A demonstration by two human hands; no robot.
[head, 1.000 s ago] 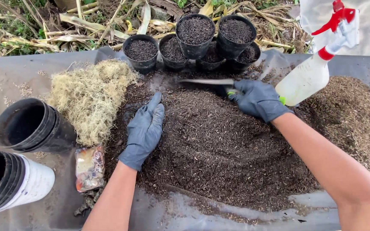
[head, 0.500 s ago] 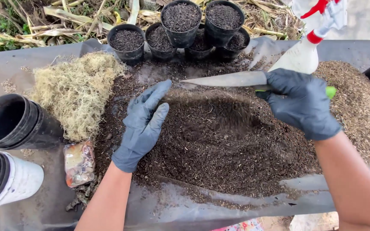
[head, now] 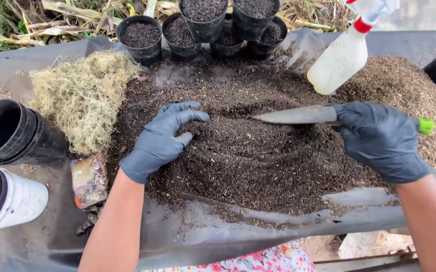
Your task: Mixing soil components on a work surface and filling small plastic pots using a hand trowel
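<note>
Risk: soil could be pushed over the near edge of the black sheet (head: 218, 236) at the bottom of the frame, since the heap reaches close to it; the spray bottle (head: 339, 60), leaning at the upper right just beyond the trowel, could be knocked by a wide sweep of the blade.
Left hand (head: 160, 141): gloved in dark blue and laid on the dark soil heap (head: 258, 161) at the centre left; the fingers (head: 188, 115) are spread and slightly curled, touching the soil; nothing is held.
Right hand (head: 382, 141): gloved alike at the centre right; the fingers are wrapped tight around the green handle of a trowel (head: 298, 116), whose grey blade is pointed left across the top of the heap.
Soil heap: spread over the sheet-covered table in the middle of the frame.
Surroundings: dry moss (head: 84, 95) is piled at the upper left; filled black pots (head: 140, 35) are lined along the top; empty stacked pots (head: 6, 133) are seen at the left edge.
</note>
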